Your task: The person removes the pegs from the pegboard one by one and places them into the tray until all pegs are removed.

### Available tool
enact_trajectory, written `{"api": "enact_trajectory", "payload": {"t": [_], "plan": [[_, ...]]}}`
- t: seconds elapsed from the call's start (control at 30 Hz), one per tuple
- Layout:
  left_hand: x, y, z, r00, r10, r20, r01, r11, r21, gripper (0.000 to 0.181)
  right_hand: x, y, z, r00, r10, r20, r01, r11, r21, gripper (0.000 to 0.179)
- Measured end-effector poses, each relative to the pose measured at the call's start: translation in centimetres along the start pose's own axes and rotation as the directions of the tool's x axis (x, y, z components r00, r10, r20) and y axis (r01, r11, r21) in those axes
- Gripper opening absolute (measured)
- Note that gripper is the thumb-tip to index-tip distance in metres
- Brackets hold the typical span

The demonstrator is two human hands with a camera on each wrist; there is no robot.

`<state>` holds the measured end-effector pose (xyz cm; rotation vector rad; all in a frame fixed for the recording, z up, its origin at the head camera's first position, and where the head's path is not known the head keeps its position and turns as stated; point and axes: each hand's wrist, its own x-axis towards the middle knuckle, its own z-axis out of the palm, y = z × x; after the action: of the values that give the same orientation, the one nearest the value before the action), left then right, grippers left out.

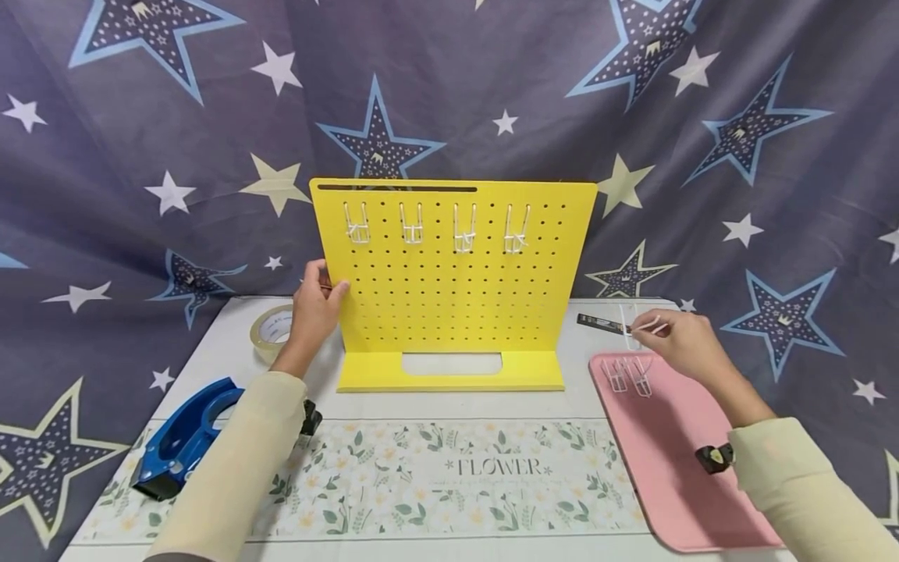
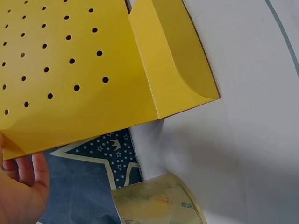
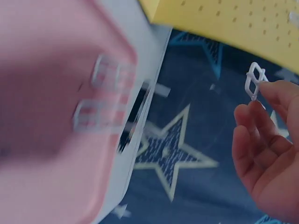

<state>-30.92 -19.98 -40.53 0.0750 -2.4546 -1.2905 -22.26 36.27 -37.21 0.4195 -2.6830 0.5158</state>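
A yellow pegboard [image 1: 449, 289] stands upright on the table, with several white wire hooks [image 1: 413, 232] in a row near its top. My left hand [image 1: 318, 306] grips the board's left edge, thumb on the front and fingers behind. Off to the right, my right hand [image 1: 677, 339] pinches a white hook [image 3: 248, 85] between thumb and fingertips, raised above the far end of a pink tray [image 1: 674, 460]. Two more white hooks [image 1: 618, 377] lie in that tray near its far left corner.
A roll of clear tape [image 1: 264, 332] sits left of the board, behind a blue tape dispenser [image 1: 186, 437]. A dark flat strip [image 1: 599, 323] lies beyond the tray. A flowered mat [image 1: 393, 484] covers the table's front, and a star-patterned curtain [image 1: 449, 47] hangs close behind.
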Motion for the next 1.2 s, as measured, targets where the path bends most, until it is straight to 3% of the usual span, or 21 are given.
{"api": "enact_trajectory", "payload": {"t": [0.3, 0.47, 0.6, 0.87, 1.2], "plan": [[0.0, 0.0, 0.1, 1.0, -0.01, 0.012, 0.01, 1.0, -0.002, 0.044, -2.3, 5.9, 0.1, 0.988, 0.101, 0.116, -0.097, 0.995, -0.036, 0.004], [0.1, -0.2, 0.1, 1.0, -0.001, 0.009, 0.001, 1.0, 0.0, 0.044, -3.2, 8.0, 0.6, 0.969, 0.15, 0.198, -0.141, 0.988, -0.056, 0.009], [0.1, -0.1, 0.1, 1.0, -0.006, 0.008, 0.006, 1.0, -0.001, 0.044, -3.8, 8.9, 1.4, 0.947, 0.199, 0.252, -0.192, 0.98, -0.05, 0.01], [0.2, 0.0, 0.1, 1.0, -0.009, 0.003, 0.009, 1.0, -0.009, 0.043, -4.4, 10.1, 3.3, 0.929, 0.188, 0.32, -0.181, 0.982, -0.051, 0.009], [0.2, -0.1, 0.2, 1.0, -0.006, 0.002, 0.006, 1.0, -0.002, 0.043, -4.9, 11.1, 3.9, 0.883, 0.273, 0.381, -0.258, 0.962, -0.092, 0.01]]}}
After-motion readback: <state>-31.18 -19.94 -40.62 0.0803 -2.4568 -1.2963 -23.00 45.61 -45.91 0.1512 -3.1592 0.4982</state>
